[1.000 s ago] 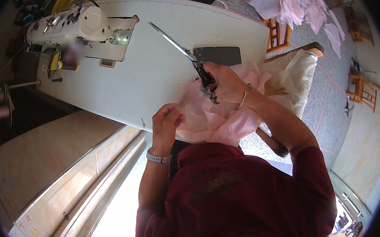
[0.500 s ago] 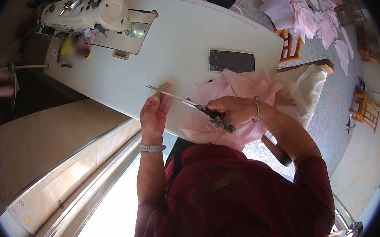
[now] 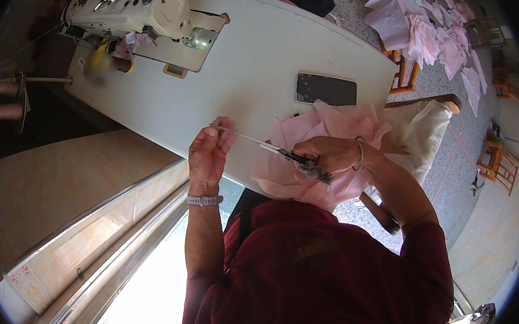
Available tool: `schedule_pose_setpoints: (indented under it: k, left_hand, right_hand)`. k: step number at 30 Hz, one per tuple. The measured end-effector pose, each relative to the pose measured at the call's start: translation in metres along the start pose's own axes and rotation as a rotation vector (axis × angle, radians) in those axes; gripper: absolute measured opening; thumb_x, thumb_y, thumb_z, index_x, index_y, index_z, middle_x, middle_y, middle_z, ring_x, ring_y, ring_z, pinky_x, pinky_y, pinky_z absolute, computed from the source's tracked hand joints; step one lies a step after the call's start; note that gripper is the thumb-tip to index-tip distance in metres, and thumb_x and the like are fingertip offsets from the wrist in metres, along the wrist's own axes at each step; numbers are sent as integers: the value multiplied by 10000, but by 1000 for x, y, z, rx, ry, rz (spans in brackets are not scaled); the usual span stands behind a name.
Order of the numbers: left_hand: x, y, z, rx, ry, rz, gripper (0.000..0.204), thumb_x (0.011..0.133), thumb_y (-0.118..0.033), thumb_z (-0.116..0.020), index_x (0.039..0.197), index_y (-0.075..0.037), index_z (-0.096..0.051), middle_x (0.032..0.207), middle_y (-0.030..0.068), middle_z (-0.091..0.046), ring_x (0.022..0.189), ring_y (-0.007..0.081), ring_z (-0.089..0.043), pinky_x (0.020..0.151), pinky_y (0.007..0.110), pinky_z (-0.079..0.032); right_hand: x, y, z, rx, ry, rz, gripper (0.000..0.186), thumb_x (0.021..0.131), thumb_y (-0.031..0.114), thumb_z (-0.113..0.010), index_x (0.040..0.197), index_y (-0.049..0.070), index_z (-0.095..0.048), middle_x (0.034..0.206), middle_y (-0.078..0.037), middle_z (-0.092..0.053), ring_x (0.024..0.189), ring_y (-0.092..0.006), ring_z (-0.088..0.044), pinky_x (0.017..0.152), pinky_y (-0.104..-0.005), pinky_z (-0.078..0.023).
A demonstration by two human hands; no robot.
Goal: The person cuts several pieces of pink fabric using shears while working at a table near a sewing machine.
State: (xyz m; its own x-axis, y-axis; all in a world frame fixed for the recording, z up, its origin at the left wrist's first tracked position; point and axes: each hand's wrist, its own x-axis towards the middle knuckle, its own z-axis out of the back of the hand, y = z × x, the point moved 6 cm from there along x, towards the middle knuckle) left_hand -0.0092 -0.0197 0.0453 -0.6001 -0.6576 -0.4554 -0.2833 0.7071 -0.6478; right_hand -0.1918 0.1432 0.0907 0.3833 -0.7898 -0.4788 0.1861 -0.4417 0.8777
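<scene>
Head view: stiff, probably weighty scissors (image 3: 268,146) are being gripped, suitably by the handles (image 3: 317,172), in the right hand (image 3: 330,153) above soft-looking pink fabric (image 3: 338,125); any grip of the left hand (image 3: 206,157) cannot be told.

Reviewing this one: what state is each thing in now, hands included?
Long black-handled metal scissors: held, blades apparently nearly shut.
Bare right hand: closed around their handles.
Bare left hand: raised at the blade tips, grip unclear.
Black rectangular phone: lying flat, screen mostly dark.
Sheer pink fabric: crumpled.
White metal sewing machine: upright, needle end lit.
</scene>
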Motion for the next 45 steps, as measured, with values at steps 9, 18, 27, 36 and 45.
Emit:
schedule_pose_setpoints:
  k: [9, 18, 27, 36, 45]
  left_hand:
    - [-7, 0, -4, 113, -77, 24, 61, 936, -84, -605, 936, -39, -646, 1133, 128, -665, 888, 177, -652, 776, 316, -544]
    - [-8, -15, -17, 207, -19, -161, 30, 921, -63, -626, 933, -53, -652, 1144, 97, -660, 754, 113, -636, 603, 237, -499]
    - [-10, -12, -21, 157, 34, -179, 48, 934, -56, -605, 936, -64, -652, 1025, 128, -697, 839, 173, -680, 760, 299, -548]
    - [-14, -17, -23, 175, 37, -219, 43, 937, -50, -603, 937, -60, -645, 939, 97, -702, 832, 170, -677, 777, 304, -541]
    - [-20, -15, -16, 167, 26, -198, 46, 935, -42, -605, 950, -49, -648, 918, 90, -705, 827, 175, -682, 778, 305, -546]
  right_hand:
    - [-2, 8, -1, 208, -35, 21, 172, 784, 52, -703, 817, -7, -545, 704, -32, -595, 640, -96, -532, 558, -281, -432]
    - [-2, 1, 0, 149, 33, 24, 249, 796, 76, -741, 945, 7, -552, 811, -44, -622, 840, -124, -661, 620, -246, -496]
    - [-4, 5, 2, 88, 34, 8, 264, 719, -23, -672, 956, -1, -559, 823, -56, -630, 778, -114, -627, 594, -243, -476]
    - [-5, 14, 5, 13, -176, 204, 167, 723, -54, -675, 772, 0, -525, 644, -28, -578, 602, -85, -531, 515, -273, -436]
    - [-4, 11, 6, -97, -208, 273, 186, 704, -23, -699, 750, -8, -520, 630, -27, -539, 594, -101, -492, 530, -290, -412]
